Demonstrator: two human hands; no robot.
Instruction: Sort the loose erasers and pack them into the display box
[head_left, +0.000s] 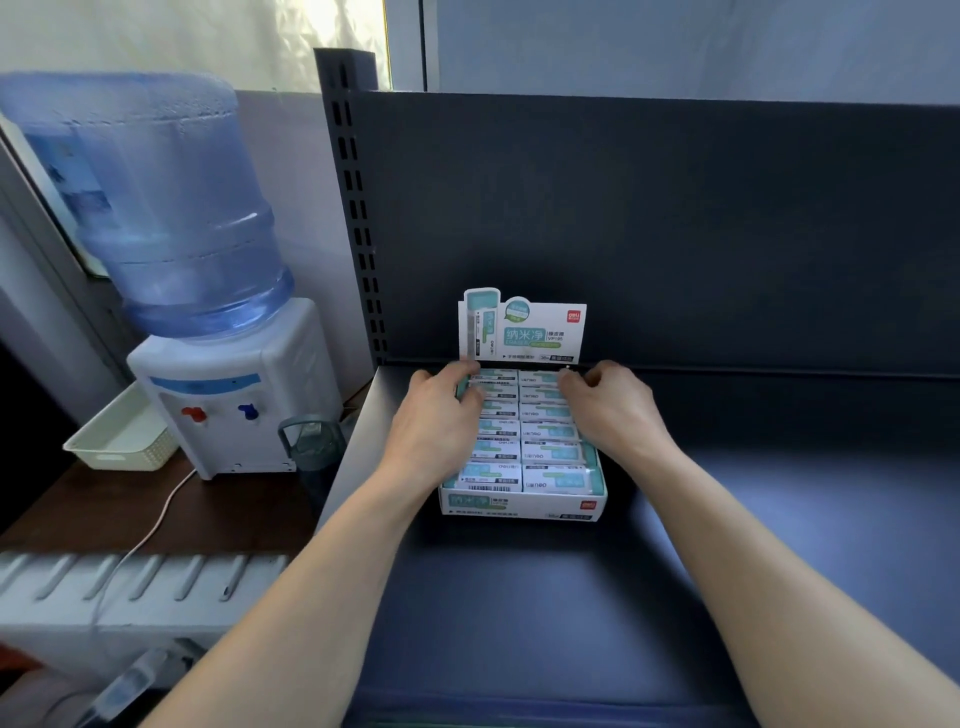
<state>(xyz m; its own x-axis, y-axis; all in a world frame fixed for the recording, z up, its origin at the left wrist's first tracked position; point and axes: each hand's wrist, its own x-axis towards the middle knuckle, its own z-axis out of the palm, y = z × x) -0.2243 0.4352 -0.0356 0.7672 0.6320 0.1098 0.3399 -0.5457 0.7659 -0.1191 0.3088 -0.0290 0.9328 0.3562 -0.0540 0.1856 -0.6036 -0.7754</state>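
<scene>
Water dispenser (228, 405) carrying a blue bottle (156, 197), at the back edge of a brown table (218, 514) beside a dark shelf (571, 597) with slotted upright (353, 208). Cream basket (122, 441) at the dispenser's left; dark jug (311, 447) at its right; white cable (156, 525) crossing the table.

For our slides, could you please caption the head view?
The left hand and right hand touch rear erasers in the display box on a dark shelf.

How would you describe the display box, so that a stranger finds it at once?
Look at the dark grey shelf. On its deck, near the back panel, stands the display box, white and teal, filled with two columns of erasers. Only it has an upright printed card at its rear.
</scene>
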